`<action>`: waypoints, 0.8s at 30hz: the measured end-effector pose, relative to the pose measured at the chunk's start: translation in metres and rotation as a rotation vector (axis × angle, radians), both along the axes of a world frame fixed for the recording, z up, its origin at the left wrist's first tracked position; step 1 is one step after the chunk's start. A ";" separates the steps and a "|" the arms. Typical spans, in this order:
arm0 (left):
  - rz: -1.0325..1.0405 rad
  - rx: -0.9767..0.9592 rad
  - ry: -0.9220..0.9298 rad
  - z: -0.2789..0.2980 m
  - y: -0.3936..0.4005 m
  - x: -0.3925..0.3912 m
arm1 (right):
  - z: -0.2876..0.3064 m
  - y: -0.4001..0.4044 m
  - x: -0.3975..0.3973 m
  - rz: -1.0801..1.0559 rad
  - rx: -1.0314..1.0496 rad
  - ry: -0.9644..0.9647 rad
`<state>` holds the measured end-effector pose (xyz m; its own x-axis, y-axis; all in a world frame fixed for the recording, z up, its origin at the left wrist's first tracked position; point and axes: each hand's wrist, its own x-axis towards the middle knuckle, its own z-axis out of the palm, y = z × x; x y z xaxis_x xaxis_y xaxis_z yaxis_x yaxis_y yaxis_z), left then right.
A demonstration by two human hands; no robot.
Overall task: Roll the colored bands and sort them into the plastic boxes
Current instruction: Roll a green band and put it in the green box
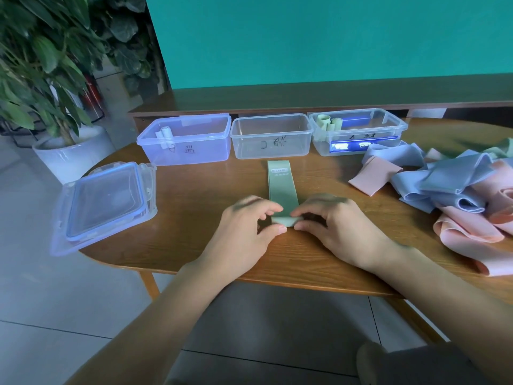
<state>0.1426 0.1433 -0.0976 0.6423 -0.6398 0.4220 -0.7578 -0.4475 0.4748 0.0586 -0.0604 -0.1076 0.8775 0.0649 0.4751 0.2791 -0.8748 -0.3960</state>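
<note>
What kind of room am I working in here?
Probably an office or lobby-like indoor room, not a workshop: a wooden table on a tiled floor, a flat teal wall behind, and large potted plants at the left.

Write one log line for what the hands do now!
step: rolling | item: green band | left hand: pinches roll | right hand: pinches roll | middle box: empty

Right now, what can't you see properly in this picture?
All head view:
- Near end of the green band: covered by the left hand and right hand.
- Band pile: cut off by the right edge.
- Handwriting on the middle box: too small and blurred.
- Rolls in the right box: partly hidden by its frosted wall.
</note>
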 end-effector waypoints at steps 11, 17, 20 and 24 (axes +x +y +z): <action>-0.028 -0.005 0.018 -0.001 0.007 -0.017 | -0.003 0.000 -0.017 0.052 -0.005 0.018; -0.011 -0.050 -0.129 -0.008 0.002 -0.007 | -0.005 0.004 -0.015 0.022 -0.061 -0.004; -0.005 -0.066 -0.114 -0.008 0.001 -0.003 | -0.004 0.003 -0.012 0.017 -0.065 -0.025; 0.027 -0.025 -0.065 -0.005 0.001 -0.005 | -0.005 0.001 -0.005 -0.008 -0.067 -0.018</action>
<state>0.1376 0.1442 -0.1024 0.6295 -0.6116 0.4792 -0.7755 -0.4566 0.4361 0.0534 -0.0591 -0.1130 0.8696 0.0900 0.4855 0.2783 -0.9016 -0.3312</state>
